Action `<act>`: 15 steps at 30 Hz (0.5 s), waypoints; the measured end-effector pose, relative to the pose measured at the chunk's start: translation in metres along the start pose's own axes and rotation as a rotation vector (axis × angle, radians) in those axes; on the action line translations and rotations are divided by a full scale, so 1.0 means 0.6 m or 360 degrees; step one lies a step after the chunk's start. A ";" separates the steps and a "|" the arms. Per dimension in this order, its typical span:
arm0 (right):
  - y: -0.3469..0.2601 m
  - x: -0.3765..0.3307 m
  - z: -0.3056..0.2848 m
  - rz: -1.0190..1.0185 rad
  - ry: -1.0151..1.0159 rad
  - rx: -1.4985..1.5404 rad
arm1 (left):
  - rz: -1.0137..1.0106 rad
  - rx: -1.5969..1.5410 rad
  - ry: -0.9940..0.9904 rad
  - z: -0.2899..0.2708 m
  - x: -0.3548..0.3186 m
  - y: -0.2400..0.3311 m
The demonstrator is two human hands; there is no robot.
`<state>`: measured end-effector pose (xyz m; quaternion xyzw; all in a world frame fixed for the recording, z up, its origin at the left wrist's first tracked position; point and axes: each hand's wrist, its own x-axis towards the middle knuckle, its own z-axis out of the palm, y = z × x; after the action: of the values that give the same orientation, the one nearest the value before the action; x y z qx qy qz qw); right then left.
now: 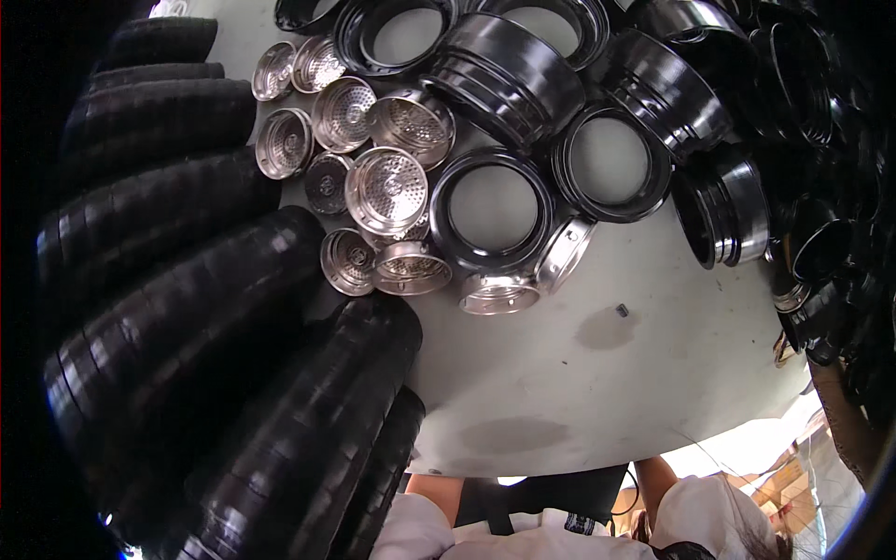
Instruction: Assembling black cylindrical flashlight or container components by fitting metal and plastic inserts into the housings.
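Observation:
Neither of my hands shows. My left forearm and right forearm run under the near edge of the pale table, which hides the hands. Small silver cups with perforated bottoms lie in a cluster at the upper left of the tabletop. Two more silver pieces, a ring-like one and a tilted one, rest against a glossy black ring. A tiny dark bit sits on the bare surface nearer me.
Long stacks of black round parts line the left side. More black rings crowd the far side, some lying on their sides. A dark heap of similar parts fills the right. Cardboard shows below at the lower right.

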<state>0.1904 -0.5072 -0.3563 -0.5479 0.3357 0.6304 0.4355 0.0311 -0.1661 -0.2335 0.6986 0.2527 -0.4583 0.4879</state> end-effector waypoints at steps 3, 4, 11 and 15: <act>-0.043 -0.003 -0.004 -0.0076 0.0022 -0.0039 | 0.0024 -0.0070 0.0096 -0.037 0.015 0.006; -0.056 -0.006 -0.006 -0.0106 0.0033 -0.0048 | 0.0037 -0.0090 0.0127 -0.048 0.021 0.008; -0.144 -0.036 -0.032 -0.0366 0.0136 -0.0066 | 0.0188 -0.0186 0.0320 -0.139 0.069 0.038; -0.124 -0.082 -0.052 -0.0428 0.0245 -0.0019 | 0.0242 -0.0241 0.0316 -0.154 0.062 0.044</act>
<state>0.2717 -0.5148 -0.3092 -0.6373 0.2879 0.5243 0.4858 0.1056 -0.0956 -0.2452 0.7188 0.2800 -0.3282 0.5451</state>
